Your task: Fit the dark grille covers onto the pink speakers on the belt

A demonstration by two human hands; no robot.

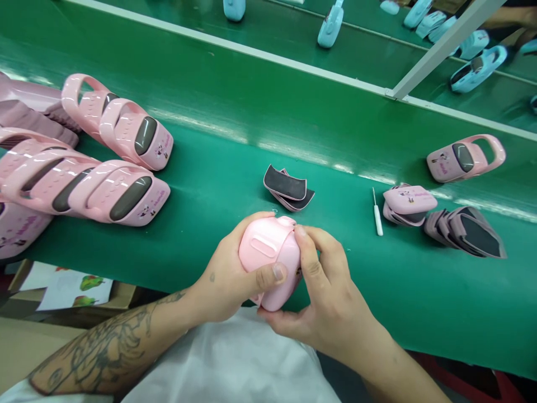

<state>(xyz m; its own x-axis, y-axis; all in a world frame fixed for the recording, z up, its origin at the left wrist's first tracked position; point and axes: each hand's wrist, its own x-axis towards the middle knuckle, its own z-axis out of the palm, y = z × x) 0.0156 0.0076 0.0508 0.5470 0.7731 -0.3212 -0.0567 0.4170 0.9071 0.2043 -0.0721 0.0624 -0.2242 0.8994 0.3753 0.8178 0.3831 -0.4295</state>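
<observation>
Both hands are closed round a rounded pink plastic casing [268, 246] with a raised oval on one face, near the table's front edge. My left hand [235, 274] wraps its left side, with the thumb lying across the front. On the other side, my right hand [323, 285] grips the casing's right edge with fingertips at the top and the thumb underneath. Just beyond the casing lie a few curved dark panels with pink edges [287, 187]. What the casing's underside looks like is hidden by the hands.
Pink handled casings with dark windows [121, 193] stand in rows at left. At right are a white-handled screwdriver [378, 219], a pink printed cover [410, 199], stacked dark panels [465, 230] and a handled casing [464, 158]. Blue casings [331, 25] sit beyond the metal rail [251, 50].
</observation>
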